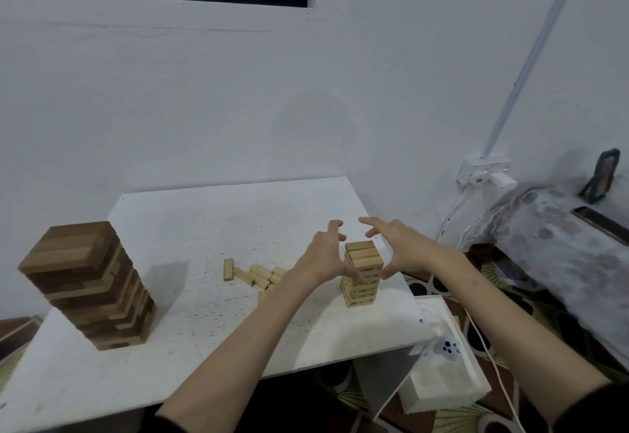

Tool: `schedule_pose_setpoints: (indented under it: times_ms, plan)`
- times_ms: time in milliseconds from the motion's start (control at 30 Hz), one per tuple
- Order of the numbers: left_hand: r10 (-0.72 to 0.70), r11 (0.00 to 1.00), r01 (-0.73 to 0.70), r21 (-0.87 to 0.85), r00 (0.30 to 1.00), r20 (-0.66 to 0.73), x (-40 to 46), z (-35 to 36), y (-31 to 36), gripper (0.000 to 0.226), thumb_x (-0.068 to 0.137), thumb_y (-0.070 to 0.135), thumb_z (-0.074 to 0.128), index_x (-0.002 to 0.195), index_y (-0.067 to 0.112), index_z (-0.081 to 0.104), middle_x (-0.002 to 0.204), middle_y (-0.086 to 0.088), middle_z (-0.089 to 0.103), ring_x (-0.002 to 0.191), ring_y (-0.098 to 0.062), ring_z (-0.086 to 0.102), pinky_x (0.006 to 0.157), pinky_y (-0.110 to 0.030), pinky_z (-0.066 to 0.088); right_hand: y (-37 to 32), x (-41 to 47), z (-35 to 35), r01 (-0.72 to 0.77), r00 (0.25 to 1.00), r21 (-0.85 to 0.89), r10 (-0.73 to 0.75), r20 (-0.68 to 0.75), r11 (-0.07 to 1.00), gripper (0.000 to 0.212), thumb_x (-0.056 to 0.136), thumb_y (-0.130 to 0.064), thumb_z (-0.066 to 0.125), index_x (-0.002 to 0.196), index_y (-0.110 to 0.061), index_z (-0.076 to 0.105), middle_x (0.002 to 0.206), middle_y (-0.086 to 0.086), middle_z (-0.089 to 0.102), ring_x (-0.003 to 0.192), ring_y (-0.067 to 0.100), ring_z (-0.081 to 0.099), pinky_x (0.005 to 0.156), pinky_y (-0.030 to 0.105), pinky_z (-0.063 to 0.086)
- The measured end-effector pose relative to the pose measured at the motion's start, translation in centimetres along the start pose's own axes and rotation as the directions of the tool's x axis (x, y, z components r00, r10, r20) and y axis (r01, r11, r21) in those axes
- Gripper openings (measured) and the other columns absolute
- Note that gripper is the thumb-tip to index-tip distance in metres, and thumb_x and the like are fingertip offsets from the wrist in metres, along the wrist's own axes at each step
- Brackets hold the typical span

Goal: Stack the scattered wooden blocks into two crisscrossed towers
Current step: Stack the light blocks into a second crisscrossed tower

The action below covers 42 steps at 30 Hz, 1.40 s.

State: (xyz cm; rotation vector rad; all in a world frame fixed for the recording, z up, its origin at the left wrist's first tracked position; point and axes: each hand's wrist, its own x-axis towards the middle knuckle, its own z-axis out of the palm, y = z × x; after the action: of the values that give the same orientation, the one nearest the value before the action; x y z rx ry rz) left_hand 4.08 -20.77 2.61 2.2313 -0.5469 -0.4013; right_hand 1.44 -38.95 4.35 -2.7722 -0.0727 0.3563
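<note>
Both hands flank the small pale tower (362, 274) near the right edge of the white worktop (204, 228): the left hand (325, 255) and right hand (391, 245) each have a spread, loosely curved grip, thumbs at the tower's sides and fingers above its top, clasping nothing. Dark print on the tower's blocks is too small to read. Loose blocks (253, 274) lie just left of it, and a big dark tower (90, 284) stands well apart at the left.

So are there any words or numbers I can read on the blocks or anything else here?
None can be read.
Small tower: dark printed marks on the block sides, too small and blurred to read.
Grey round thing by the table edge: black scribbles and dots, not clear enough to read.
Big tower, loose blocks, wall socket: no writing shows.
</note>
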Motion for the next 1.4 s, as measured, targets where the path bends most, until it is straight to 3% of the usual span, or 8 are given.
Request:
schedule_pose_setpoints:
  times_ms: [233, 433, 567, 1000, 1233, 1300, 1400]
  plan:
    - [0.017, 0.999, -0.017, -0.031, 1.0, -0.007, 0.4, 0.6, -0.6, 0.103, 0.065, 0.018, 0.085, 0.144, 0.014, 0.02, 0.129, -0.003, 0.053, 0.121, -0.02, 0.046, 0.088, -0.024, 0.035, 0.0, 0.8, 0.3, 0.042, 0.999, -0.026, -0.042, 0.002, 0.999, 0.104, 0.07, -0.024, 0.081, 0.147, -0.042, 0.013, 0.127, -0.01, 0.05, 0.121, 0.021, 0.039, 0.101, 0.039, 0.038]
    - [0.019, 0.999, -0.018, -0.026, 1.0, 0.004, 0.7, 0.9, -0.6, 0.113, 0.058, 0.025, 0.089, 0.145, 0.018, 0.017, 0.132, -0.002, 0.048, 0.123, -0.021, 0.043, 0.1, -0.036, 0.039, -0.2, 1.0, 0.2, 0.044, 0.999, -0.03, -0.042, 0.034, 0.999, 0.11, 0.068, -0.019, 0.083, 0.148, -0.04, 0.011, 0.13, -0.008, 0.048, 0.12, 0.018, 0.039, 0.102, 0.036, 0.038]
    - [0.032, 0.999, -0.032, -0.024, 0.999, -0.002, 1.1, 1.5, -0.5, 0.114, 0.057, 0.026, 0.089, 0.145, 0.016, 0.017, 0.128, -0.003, 0.051, 0.12, -0.022, 0.047, 0.101, -0.042, 0.041, 0.0, 1.2, 0.2, 0.038, 0.998, -0.006, -0.037, 0.049, 0.999, 0.112, 0.066, -0.02, 0.085, 0.147, -0.04, 0.012, 0.128, -0.005, 0.049, 0.119, 0.02, 0.043, 0.102, 0.038, 0.039]
    - [0.062, 0.997, -0.066, -0.048, 0.996, -0.068, 1.8, 2.6, -0.6, 0.11, 0.059, 0.028, 0.087, 0.143, 0.015, 0.017, 0.116, -0.002, 0.057, 0.112, -0.023, 0.052, 0.096, -0.043, 0.045, -0.2, 0.9, 0.1, 0.039, 0.997, 0.075, -0.043, 0.058, 0.996, 0.111, 0.068, -0.015, 0.084, 0.149, -0.036, 0.01, 0.12, -0.003, 0.051, 0.115, 0.022, 0.05, 0.098, 0.033, 0.042]
    - [0.079, 0.993, -0.083, -0.078, 0.995, -0.058, 0.8, 1.5, -0.8, 0.108, 0.06, 0.036, 0.087, 0.144, 0.018, 0.02, 0.126, 0.001, 0.052, 0.119, -0.016, 0.044, 0.099, -0.034, 0.04, -0.7, 0.5, -0.4, 0.017, 0.997, 0.075, -0.022, 0.073, 0.997, 0.112, 0.069, -0.015, 0.084, 0.149, -0.035, 0.009, 0.131, -0.003, 0.047, 0.122, 0.019, 0.044, 0.098, 0.028, 0.039]
    - [0.063, 0.993, -0.07, -0.096, 0.995, -0.08, 0.1, -0.1, -1.6, 0.098, 0.062, 0.042, 0.084, 0.14, 0.021, 0.029, 0.125, 0.004, 0.051, 0.116, -0.011, 0.041, 0.096, -0.027, 0.036, -1.5, 0.3, -0.9, 0.018, 0.998, 0.08, -0.022, 0.058, 0.997, 0.109, 0.07, -0.012, 0.082, 0.15, -0.035, 0.011, 0.133, -0.004, 0.043, 0.121, 0.018, 0.044, 0.097, 0.029, 0.041]
    - [0.037, 0.992, -0.06, -0.11, 0.978, -0.206, -1.1, -2.8, -4.2, 0.065, 0.075, 0.04, 0.075, 0.128, 0.016, 0.047, 0.117, 0.002, 0.058, 0.104, -0.005, 0.046, 0.086, -0.016, 0.033, -3.6, 0.5, -0.9, 0.066, 0.998, 0.067, -0.065, -0.014, 0.996, 0.089, 0.078, -0.002, 0.066, 0.148, -0.033, 0.021, 0.134, -0.003, 0.041, 0.123, 0.018, 0.041, 0.097, 0.031, 0.043]
